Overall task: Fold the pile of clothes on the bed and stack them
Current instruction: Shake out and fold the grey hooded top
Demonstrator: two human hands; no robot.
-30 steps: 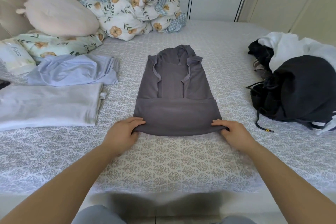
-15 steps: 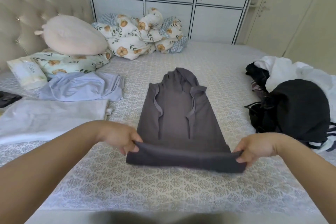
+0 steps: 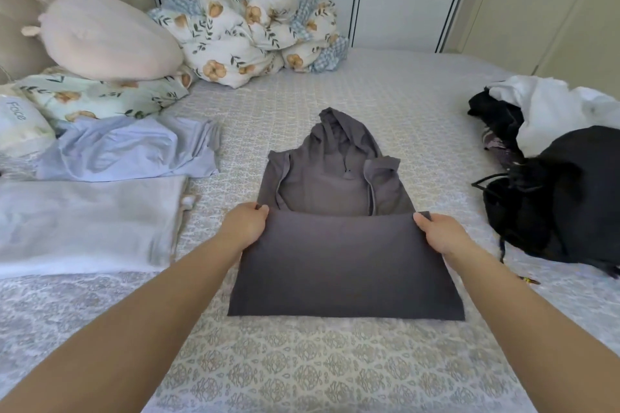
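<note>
On the bed (image 3: 335, 362), mid-cover, lies a grey hoodie (image 3: 339, 265), its lower part folded up over the body and its hood pointing at the far cupboards. At the hoodie's folded edge, the left hand (image 3: 246, 226) pinches the left corner and the right hand (image 3: 439, 233) pinches the right corner, thumbs on top. Left of the hoodie sit a folded pale garment (image 3: 87, 228) and a rumpled light-blue one (image 3: 127, 147). Right of the hoodie is a pile of black and white clothes (image 3: 563, 178).
</note>
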